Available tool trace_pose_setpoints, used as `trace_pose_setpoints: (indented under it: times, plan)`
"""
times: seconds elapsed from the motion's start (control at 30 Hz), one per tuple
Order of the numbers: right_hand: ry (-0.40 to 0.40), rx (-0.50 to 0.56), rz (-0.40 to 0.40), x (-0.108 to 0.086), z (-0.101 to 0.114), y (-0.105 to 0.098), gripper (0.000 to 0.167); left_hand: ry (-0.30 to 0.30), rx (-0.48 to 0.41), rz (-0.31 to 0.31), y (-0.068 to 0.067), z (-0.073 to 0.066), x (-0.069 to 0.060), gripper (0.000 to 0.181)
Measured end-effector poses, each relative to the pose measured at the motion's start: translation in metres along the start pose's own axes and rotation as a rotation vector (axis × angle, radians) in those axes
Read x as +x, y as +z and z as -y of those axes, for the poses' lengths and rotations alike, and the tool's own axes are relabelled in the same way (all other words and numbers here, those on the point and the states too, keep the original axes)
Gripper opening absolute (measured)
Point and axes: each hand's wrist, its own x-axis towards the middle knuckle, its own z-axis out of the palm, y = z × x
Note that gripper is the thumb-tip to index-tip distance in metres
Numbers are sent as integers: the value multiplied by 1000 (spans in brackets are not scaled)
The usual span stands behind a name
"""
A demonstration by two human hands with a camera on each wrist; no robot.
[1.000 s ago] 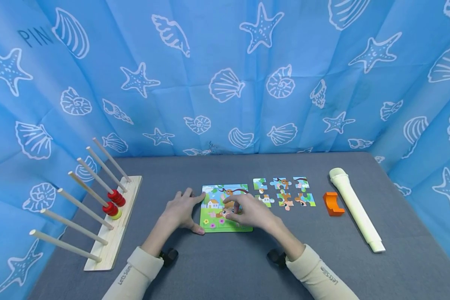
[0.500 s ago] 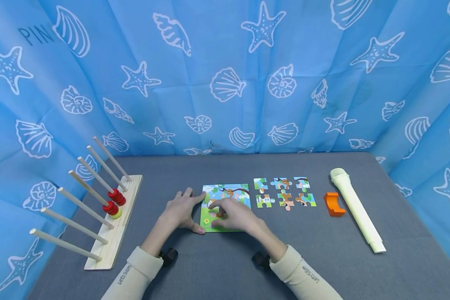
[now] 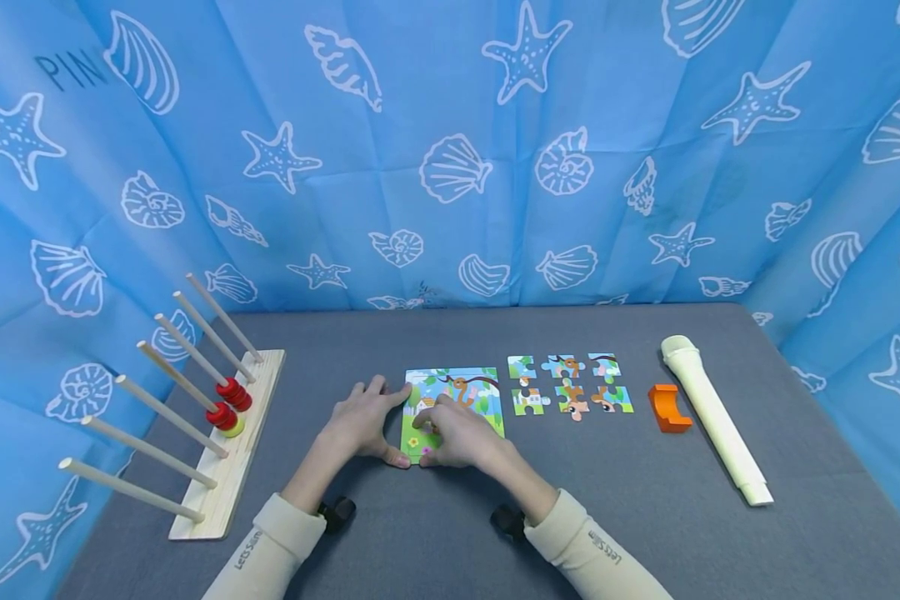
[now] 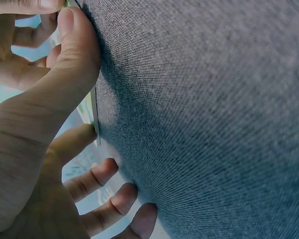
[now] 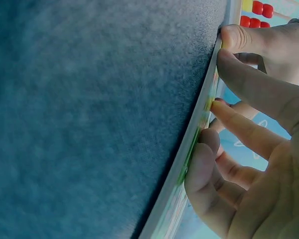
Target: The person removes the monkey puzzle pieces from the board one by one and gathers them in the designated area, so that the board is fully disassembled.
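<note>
A jigsaw puzzle board [image 3: 474,380] with a cartoon animal scene lies flat on the grey table. My left hand [image 3: 358,421] rests at its left side, thumb by the near corner and index finger at the far part of the edge, fingers spread. Over the near left part of the picture is my right hand [image 3: 461,433]. Its fingertips touch the picture and its thumb lies at the near edge, close to the left thumb [image 5: 234,37] in the right wrist view. The right hand hides part of the picture. Loose puzzle pieces [image 3: 572,402] lie in two rows to the right.
On the left stands a wooden peg rack [image 3: 251,425] with upright rods and red and yellow beads [image 3: 225,417]. To the right are an orange curved block [image 3: 669,408] and a cream toy microphone [image 3: 712,421]. A blue shell-print curtain [image 3: 450,225] hangs behind the table.
My right hand has moved left and nearer across the puzzle, from its right part to its near left part. The left hand and the loose pieces have stayed in place.
</note>
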Motion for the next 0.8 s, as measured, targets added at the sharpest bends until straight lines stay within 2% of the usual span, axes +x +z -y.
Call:
trace_pose_setpoints:
  times: [0.63, 0.8]
  plan:
    - [77, -16, 31, 0, 5, 3, 48, 3, -5, 3, -1, 0, -1, 115]
    - [71, -3, 22, -1, 5, 3, 47, -3, -1, 6, -2, -1, -2, 115]
